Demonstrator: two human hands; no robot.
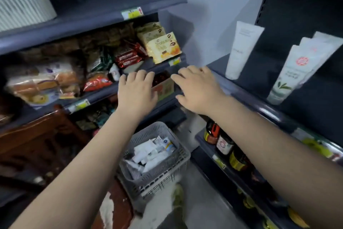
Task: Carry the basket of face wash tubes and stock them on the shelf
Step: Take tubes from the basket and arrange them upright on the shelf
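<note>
Dark grey shop shelving wraps round a corner, snacks (pixel 163 47) stacked on the left unit. Grey basket (pixel 163 171) sits on the floor below, still full of face wash tubes (pixel 148 154). Few tubes (pixel 241 48) already stand near the right shelf (pixel 259 108) front edge. Left hand (pixel 137 91) and right hand (pixel 198 89) hover with fingers spread, holding nothing.

Dim, cool indoor light; dark shelves (pixel 289 117) swallow detail. Everything is softly blurred, the snacks (pixel 55 80) at left smeared worst. Wide-angle bending curves the edges. Faint glare lines the shelf lip.
</note>
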